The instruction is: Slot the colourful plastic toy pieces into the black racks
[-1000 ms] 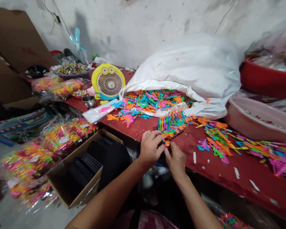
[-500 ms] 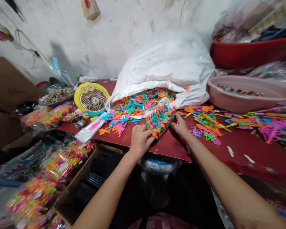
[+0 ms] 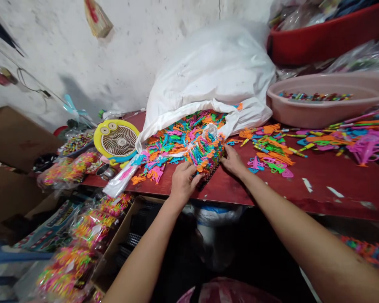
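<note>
A black holder with a studded edge (image 3: 212, 173) stands at the table's front edge, packed with rows of small plastic pieces (image 3: 205, 153) in orange, blue, green and pink. My left hand (image 3: 183, 179) grips its near left end, with fingers bent and thumb against the front. At its right side my right hand (image 3: 232, 161) is closed with the fingertips pressed on the edge; part of those fingers is hidden. Directly behind the holder, a big white sack (image 3: 205, 71) lies with its mouth towards me, spilling loose plastic pieces (image 3: 173, 139) of the same colours.
A yellow fan (image 3: 116, 141) and a metal cup (image 3: 105, 171) stand left. Loose pieces (image 3: 274, 153) lie right, before a pink basin (image 3: 322, 118). A red tub (image 3: 331, 40) sits behind it. Below left are bagged colourful pieces (image 3: 93, 229) and a carton (image 3: 113, 248) holding black trays.
My view has tilted and shifted a little. Both hands stay at the holder, which keeps about the same place in front of the sack.
</note>
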Demonstrator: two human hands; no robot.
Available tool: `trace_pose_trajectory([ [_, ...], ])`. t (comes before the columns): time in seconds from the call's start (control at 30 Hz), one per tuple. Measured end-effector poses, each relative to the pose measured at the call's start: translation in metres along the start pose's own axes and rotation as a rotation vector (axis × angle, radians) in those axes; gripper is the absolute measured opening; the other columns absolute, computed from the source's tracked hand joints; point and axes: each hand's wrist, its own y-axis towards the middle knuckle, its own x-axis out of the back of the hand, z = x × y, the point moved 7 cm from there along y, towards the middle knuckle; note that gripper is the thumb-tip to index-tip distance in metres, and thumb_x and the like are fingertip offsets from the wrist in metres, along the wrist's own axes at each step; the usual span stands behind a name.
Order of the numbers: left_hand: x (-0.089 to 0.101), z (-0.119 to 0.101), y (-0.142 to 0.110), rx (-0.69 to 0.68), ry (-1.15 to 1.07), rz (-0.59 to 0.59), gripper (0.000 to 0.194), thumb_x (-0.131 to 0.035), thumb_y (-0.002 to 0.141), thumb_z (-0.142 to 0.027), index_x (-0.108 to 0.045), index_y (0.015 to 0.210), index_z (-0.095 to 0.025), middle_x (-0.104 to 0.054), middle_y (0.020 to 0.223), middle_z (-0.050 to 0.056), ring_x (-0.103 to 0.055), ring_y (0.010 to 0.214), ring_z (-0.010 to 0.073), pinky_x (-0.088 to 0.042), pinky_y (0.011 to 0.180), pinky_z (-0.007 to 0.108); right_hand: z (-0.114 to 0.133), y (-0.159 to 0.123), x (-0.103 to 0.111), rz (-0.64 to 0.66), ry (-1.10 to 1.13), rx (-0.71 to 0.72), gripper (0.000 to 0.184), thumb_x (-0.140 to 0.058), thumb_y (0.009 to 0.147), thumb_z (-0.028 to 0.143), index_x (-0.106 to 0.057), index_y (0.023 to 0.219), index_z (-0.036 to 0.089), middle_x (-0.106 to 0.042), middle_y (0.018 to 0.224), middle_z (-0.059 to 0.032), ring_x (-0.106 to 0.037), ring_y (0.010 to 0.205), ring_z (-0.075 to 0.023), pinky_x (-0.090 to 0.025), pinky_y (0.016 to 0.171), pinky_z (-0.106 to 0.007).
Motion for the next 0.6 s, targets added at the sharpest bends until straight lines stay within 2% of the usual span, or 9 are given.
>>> trace_pose_trajectory([
  [0.07, 0.0, 0.006, -0.002, 0.058, -0.04, -0.04, 0.019, -0.068, 0.089, -0.036, -0.061, 0.086, -0.019, -0.06, 0.082, 0.001, -0.057, 0.076, 0.0148, -0.044, 0.07, 0.026, 0.002, -0.001, -0.002, 0.034, 0.001, 0.027, 0.062, -0.053, 0.072, 0.012, -0.055, 0.134, 0.011, -0.063, 0.13, -0.0157, -0.056, 0.116, -0.0275, -0.044, 0.103, -0.043],
  [0.13, 0.001, 0.012, -0.004, 0.115, -0.082, -0.097, 0.027, -0.073, 0.085, -0.037, -0.059, 0.101, -0.019, -0.064, 0.09, 0.002, -0.061, 0.079, 0.0148, -0.047, 0.071, 0.025, 0.001, -0.002, -0.003, 0.04, -0.015, 0.027, 0.065, -0.052, 0.072, 0.012, -0.053, 0.136, 0.007, -0.061, 0.132, -0.0182, -0.054, 0.12, -0.03, -0.042, 0.106, -0.046],
  [0.23, 0.002, 0.013, -0.002, 0.078, -0.103, -0.083, 0.033, -0.074, 0.085, -0.036, -0.061, 0.111, -0.019, -0.067, 0.095, 0.004, -0.063, 0.083, 0.0164, -0.049, 0.075, 0.027, 0.0, -0.003, -0.003, 0.043, -0.04, 0.03, 0.068, -0.05, 0.07, 0.01, -0.051, 0.138, 0.004, -0.059, 0.134, -0.02, -0.053, 0.122, -0.0316, -0.041, 0.107, -0.047],
  [0.3, 0.002, 0.012, 0.002, 0.033, -0.064, -0.039, 0.029, -0.073, 0.085, -0.038, -0.066, 0.106, -0.019, -0.068, 0.088, 0.004, -0.062, 0.082, 0.0173, -0.048, 0.076, 0.029, -0.001, -0.003, -0.004, 0.049, -0.043, 0.04, 0.07, -0.049, 0.069, 0.01, -0.051, 0.138, 0.005, -0.059, 0.134, -0.0188, -0.053, 0.122, -0.0309, -0.042, 0.107, -0.046],
  [0.4, 0.005, 0.016, 0.011, 0.042, -0.021, 0.004, 0.027, -0.077, 0.08, -0.041, -0.071, 0.095, -0.019, -0.066, 0.076, 0.002, -0.06, 0.075, 0.0167, -0.044, 0.074, 0.028, -0.003, -0.002, -0.005, 0.046, -0.052, 0.046, 0.07, -0.05, 0.067, 0.01, -0.052, 0.138, 0.011, -0.06, 0.133, -0.0144, -0.054, 0.122, -0.0299, -0.042, 0.107, -0.046],
  [0.5, 0.005, 0.02, 0.018, 0.056, -0.061, 0.036, 0.027, -0.079, 0.077, -0.043, -0.072, 0.086, -0.018, -0.062, 0.069, 0.0, -0.056, 0.068, 0.0147, -0.04, 0.066, 0.026, -0.005, -0.002, -0.005, 0.044, -0.059, 0.042, 0.071, -0.051, 0.066, 0.011, -0.052, 0.137, 0.014, -0.06, 0.132, -0.0132, -0.054, 0.121, -0.0308, -0.043, 0.107, -0.049],
  [0.6, 0.004, 0.023, 0.02, 0.042, -0.097, 0.036, 0.026, -0.077, 0.079, -0.043, -0.072, 0.085, -0.018, -0.058, 0.066, -0.001, -0.052, 0.064, 0.0138, -0.037, 0.062, 0.025, -0.006, -0.001, -0.006, 0.055, -0.059, 0.043, 0.071, -0.051, 0.066, 0.013, -0.051, 0.138, 0.017, -0.061, 0.132, -0.0122, -0.054, 0.12, -0.0315, -0.043, 0.105, -0.051],
])
